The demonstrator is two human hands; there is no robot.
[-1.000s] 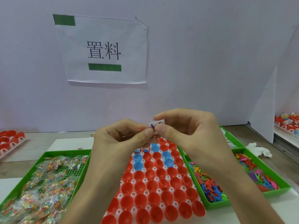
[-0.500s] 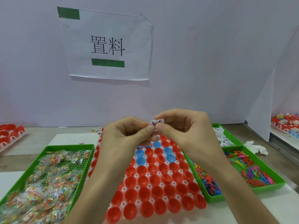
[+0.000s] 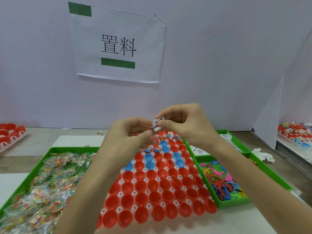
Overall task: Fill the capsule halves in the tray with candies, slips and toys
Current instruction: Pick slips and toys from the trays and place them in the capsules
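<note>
Far left of the capsule tray (image 3: pixel 119 209), well apart from it, a second tray of red halves (image 3: pixel 10 134) sits at the picture's edge. Closer in, just beside the capsule tray's left edge, is a green bin (image 3: pixel 72 149) heaped with candy packets (image 3: pixel 50 183).

Over the capsule tray's far rows is the left hand (image 3: pixel 128 134), its fingers curled in and its thumb tip just beside the lower corner of a slip (image 3: pixel 157 124). Whether it actually pinches the paper, I cannot tell.

The slip is small, white and printed in purple, and it is up in the air above the far end of the tray. The right hand (image 3: pixel 184 125) has it, thumb and forefinger nipped on its right edge and the other fingers curled.

Below the hands, red halves (image 3: pixel 140 184) fill the near rows with open cups, all in plain reach between the two forearms. A few blue halves (image 3: pixel 149 157) sit further back, and the farthest cups (image 3: pixel 169 136) already hold bits.

Against the tray's right edge there are two more green bins: the far one (image 3: pixel 236 141) with white slips, the near one (image 3: pixel 234 204) with coloured toys (image 3: pixel 219 181). Beyond them lies a crumpled tissue (image 3: pixel 262 154) on bare bench, then a white partition (image 3: pixel 270 115). Above it all, a paper sign (image 3: pixel 118 44) hangs on the wall.
</note>
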